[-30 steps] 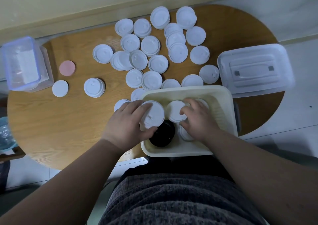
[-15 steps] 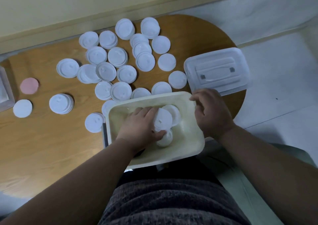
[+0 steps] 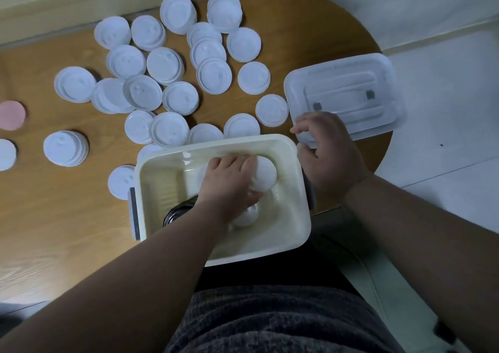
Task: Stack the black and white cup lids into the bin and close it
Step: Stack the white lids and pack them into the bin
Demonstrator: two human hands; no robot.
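Our left hand [image 3: 229,182] grips a stack of white round plastic lids [image 3: 266,174] inside the cream rectangular bin [image 3: 159,190]; our right hand [image 3: 332,152] pinches the clear plastic cover [image 3: 351,88] by its near corner.

Left forearm bare, coming up from lower left, wrist dipped down. Left grip [image 3: 229,182] palm-down, fingers curled over the top of a white lid stack [image 3: 266,174], thumb on its near side. Right forearm bare, coming in from lower right, wrist about straight. Right grip [image 3: 329,150] knuckles up, fingers curled onto the near-left corner of the clear bin cover [image 3: 348,93], thumb below that corner, pinching it. Grips near each other, not touching.
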